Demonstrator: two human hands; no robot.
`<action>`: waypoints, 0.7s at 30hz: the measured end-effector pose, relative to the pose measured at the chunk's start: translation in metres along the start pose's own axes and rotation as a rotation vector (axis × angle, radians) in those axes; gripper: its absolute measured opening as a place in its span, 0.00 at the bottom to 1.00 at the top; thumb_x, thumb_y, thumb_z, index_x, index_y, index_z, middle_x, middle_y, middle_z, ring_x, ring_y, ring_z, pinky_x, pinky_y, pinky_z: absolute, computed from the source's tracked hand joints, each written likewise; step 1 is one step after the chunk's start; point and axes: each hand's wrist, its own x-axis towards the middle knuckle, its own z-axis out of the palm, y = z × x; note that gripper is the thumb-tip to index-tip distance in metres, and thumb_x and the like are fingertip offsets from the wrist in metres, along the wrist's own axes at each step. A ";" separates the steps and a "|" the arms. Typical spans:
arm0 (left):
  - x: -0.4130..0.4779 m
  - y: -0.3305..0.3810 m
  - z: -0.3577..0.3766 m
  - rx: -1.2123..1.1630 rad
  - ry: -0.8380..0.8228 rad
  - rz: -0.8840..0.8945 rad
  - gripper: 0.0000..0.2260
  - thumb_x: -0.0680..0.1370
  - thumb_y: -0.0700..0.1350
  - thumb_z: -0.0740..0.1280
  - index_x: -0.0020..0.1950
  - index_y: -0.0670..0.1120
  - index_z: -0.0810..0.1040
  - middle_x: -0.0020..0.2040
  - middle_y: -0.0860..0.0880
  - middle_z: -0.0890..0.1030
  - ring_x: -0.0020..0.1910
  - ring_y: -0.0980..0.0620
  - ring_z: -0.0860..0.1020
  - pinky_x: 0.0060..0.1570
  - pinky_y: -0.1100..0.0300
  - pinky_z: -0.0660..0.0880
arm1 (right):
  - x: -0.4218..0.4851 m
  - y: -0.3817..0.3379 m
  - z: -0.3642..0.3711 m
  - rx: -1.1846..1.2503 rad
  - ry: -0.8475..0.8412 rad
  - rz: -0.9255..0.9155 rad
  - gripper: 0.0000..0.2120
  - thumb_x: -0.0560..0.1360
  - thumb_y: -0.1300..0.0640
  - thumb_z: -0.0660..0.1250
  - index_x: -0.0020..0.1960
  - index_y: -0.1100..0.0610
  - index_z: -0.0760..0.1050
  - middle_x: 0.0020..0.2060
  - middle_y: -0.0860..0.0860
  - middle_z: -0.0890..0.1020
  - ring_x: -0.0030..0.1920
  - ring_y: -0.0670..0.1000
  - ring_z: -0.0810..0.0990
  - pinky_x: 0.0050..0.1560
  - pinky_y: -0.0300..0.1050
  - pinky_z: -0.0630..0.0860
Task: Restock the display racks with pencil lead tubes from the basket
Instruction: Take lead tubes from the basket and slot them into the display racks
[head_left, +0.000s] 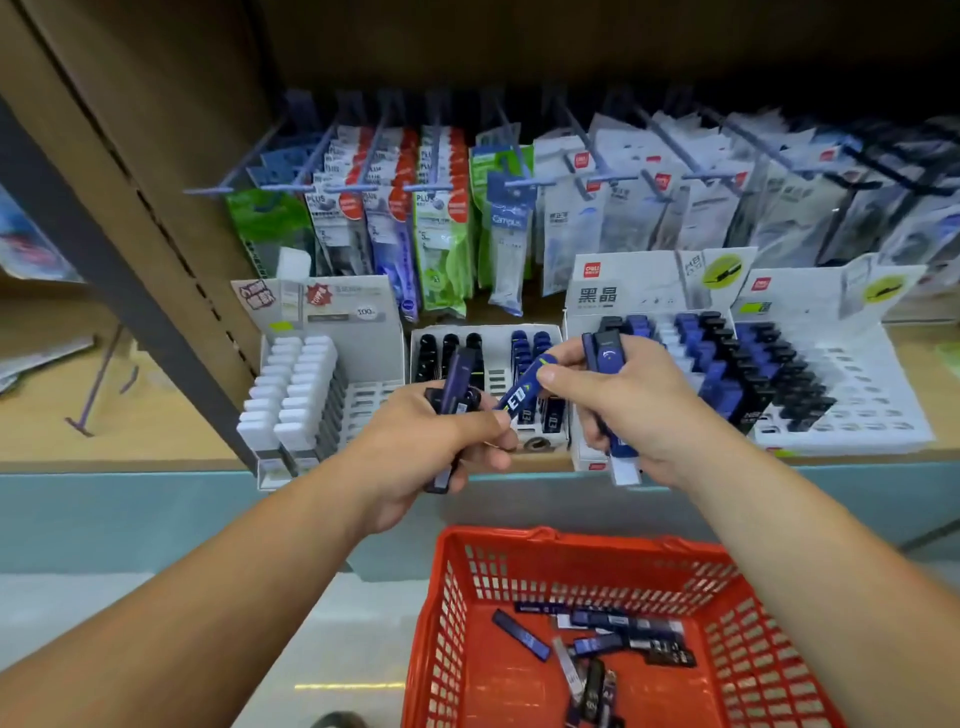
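Pencil lead tubes (623, 631): a loose scatter lies on the floor of the basket. More are in both your hands, and the rest stand in the racks.

Shelf (156, 415): wooden board in front of you. Hanging packs (441, 218) fill the pegs along its back.

Basket (571, 538): red plastic, below the shelf edge, between your forearms and nearer the right one.

Display racks: four white card racks sit side by side on the shelf.
- Leftmost rack (374, 317): white-capped tubes in its left rows, open slots to their right.
- Centre rack (493, 338): black tubes on the left, blue on the right, partly behind your hands.
- Third rack (623, 296): blue, white and black rows.
- Rightmost rack (893, 415): blue and black rows on the left, open slots on the right.

Left hand (431, 447): clenched round a bundle of dark tubes (457, 374), just in front of the centre rack.

Right hand (634, 405): grasping several blue tubes (605, 353) against your palm. Your thumb and forefinger also pinch the upper end of a single blue tube (522, 397). Its lower end meets your left fingers; whether they grip it, cannot tell.
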 end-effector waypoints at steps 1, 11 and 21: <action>0.003 0.000 -0.003 0.005 0.018 -0.012 0.04 0.80 0.40 0.72 0.51 0.44 0.79 0.47 0.40 0.87 0.40 0.47 0.85 0.27 0.61 0.66 | 0.003 -0.001 -0.001 -0.018 0.025 -0.015 0.06 0.76 0.60 0.75 0.51 0.58 0.81 0.28 0.47 0.81 0.22 0.50 0.69 0.26 0.41 0.66; 0.009 0.000 -0.003 0.027 -0.021 -0.096 0.14 0.79 0.54 0.73 0.47 0.45 0.74 0.34 0.46 0.75 0.27 0.49 0.74 0.32 0.53 0.79 | 0.025 0.012 0.000 -0.461 0.041 -0.222 0.04 0.74 0.59 0.77 0.44 0.52 0.83 0.32 0.43 0.82 0.30 0.39 0.77 0.34 0.30 0.70; 0.004 -0.002 -0.008 -0.170 -0.196 -0.121 0.04 0.81 0.38 0.69 0.56 0.43 0.77 0.40 0.42 0.79 0.30 0.49 0.71 0.28 0.59 0.66 | 0.029 0.021 -0.001 -0.683 0.010 -0.368 0.10 0.74 0.57 0.77 0.48 0.43 0.81 0.41 0.38 0.82 0.44 0.48 0.81 0.50 0.51 0.80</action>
